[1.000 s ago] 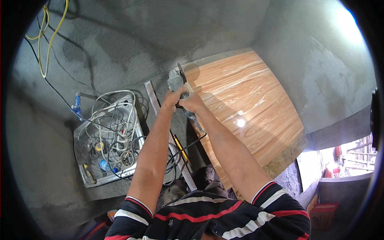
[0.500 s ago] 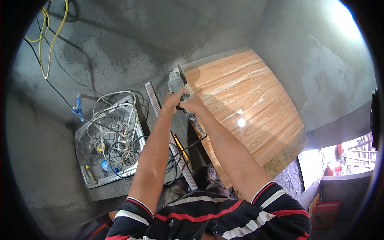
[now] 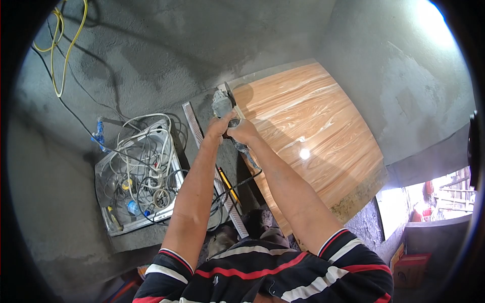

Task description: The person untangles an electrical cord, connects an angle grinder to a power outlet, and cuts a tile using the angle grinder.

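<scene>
Both my hands are wrapped round a dusty grey angle grinder [image 3: 222, 104] at the left edge of a wood-patterned glossy tile slab [image 3: 313, 111]. My left hand [image 3: 218, 127] grips its left side; my right hand [image 3: 243, 132] closes on the body from the right. The grinder's disc [image 3: 227, 90], seen nearly edge-on, stands along the slab's far left corner; whether it touches cannot be made out. A black power cord [image 3: 250, 177] runs from the grinder's rear end under my right forearm and back to the left.
On the left, a grey sink [image 3: 174, 156] holds tangled white and dark cables and a blue-labelled bottle. A long pale metal strip [image 3: 194, 123] and a yellow-black tool [image 3: 228, 184] lie between it and the slab. Yellow cable [image 3: 68, 58] hangs on the grey wall.
Almost nothing differs. My hands and the grinder keep nearly the same place at the slab's edge; the whole view has shifted very slightly.
</scene>
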`<state>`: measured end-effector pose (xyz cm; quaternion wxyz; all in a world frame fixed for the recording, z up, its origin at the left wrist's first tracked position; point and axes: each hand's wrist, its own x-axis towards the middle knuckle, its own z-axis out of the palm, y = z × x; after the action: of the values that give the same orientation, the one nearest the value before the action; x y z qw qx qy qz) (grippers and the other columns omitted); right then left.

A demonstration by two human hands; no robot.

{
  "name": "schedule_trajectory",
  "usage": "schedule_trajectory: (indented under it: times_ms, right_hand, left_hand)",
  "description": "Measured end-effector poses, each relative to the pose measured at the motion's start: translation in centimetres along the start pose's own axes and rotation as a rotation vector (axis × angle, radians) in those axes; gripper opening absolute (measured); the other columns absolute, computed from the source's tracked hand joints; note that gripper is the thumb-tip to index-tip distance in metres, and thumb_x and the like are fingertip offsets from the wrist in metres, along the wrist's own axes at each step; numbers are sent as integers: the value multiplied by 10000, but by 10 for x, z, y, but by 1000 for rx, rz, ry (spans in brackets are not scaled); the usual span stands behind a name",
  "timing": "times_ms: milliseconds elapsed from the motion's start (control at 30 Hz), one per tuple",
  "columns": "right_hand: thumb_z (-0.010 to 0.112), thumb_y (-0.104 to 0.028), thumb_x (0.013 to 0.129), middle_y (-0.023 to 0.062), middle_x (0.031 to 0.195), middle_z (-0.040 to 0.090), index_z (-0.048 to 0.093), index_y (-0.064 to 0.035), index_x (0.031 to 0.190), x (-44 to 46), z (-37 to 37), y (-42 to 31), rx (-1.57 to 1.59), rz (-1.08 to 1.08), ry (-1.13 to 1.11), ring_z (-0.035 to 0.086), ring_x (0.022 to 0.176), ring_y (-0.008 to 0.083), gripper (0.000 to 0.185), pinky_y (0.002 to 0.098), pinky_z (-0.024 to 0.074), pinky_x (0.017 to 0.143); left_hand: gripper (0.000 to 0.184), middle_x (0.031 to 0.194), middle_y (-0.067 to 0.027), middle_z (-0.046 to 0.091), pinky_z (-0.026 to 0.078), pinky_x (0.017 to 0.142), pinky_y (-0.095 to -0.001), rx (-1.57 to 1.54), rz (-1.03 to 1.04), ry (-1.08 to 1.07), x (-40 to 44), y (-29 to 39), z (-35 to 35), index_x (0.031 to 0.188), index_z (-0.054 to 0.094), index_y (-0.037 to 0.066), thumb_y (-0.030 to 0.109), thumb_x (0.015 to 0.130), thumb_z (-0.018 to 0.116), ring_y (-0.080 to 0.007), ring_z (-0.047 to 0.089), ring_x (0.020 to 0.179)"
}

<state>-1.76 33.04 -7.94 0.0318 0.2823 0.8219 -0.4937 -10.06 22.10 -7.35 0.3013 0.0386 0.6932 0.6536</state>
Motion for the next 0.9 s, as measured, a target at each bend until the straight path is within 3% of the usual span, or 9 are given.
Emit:
schedule_trajectory:
  times_ms: [100,333,400,833,900]
  right_hand:
    - [771,-329,707,335,1177,698,686,104,1179,-6,-3,-2,14,-11,-15,691,1134,415,646,416,544,961]
    - [779,-333,712,338,1175,697,682,110,1179,-11,-2,-3,4,-18,32,690,1137,413,651,416,545,962]
    - [780,-334,712,339,1172,697,681,114,1177,-12,-2,-3,-1,-20,41,691,1136,412,654,417,544,962]
    - [790,-339,714,350,1167,693,679,129,1163,-9,0,1,6,-30,31,690,1132,423,658,427,545,951]
    - [791,-332,716,347,1155,699,685,129,1145,-14,-2,-1,25,-37,40,694,1122,426,638,434,544,948]
  left_hand:
    - [702,1172,-220,709,547,850,-391,26,-45,33,2,-1,1,1253,641,-141,383,826,833,-271,704,990]
    - [715,1193,-242,695,546,860,-380,-28,-9,-26,5,-11,-2,1256,634,-152,383,825,833,-283,697,1019]
    - [745,1098,-191,722,567,743,-369,-5,32,-14,15,-19,-3,1240,633,-154,416,811,849,-239,716,891]
    - [760,1061,-196,727,556,681,-361,-2,27,-19,-4,-4,1,1215,642,-161,439,798,852,-239,719,844]
    - [648,1106,-220,719,562,746,-383,-5,0,8,-15,4,4,1178,663,-171,356,837,825,-256,714,909]
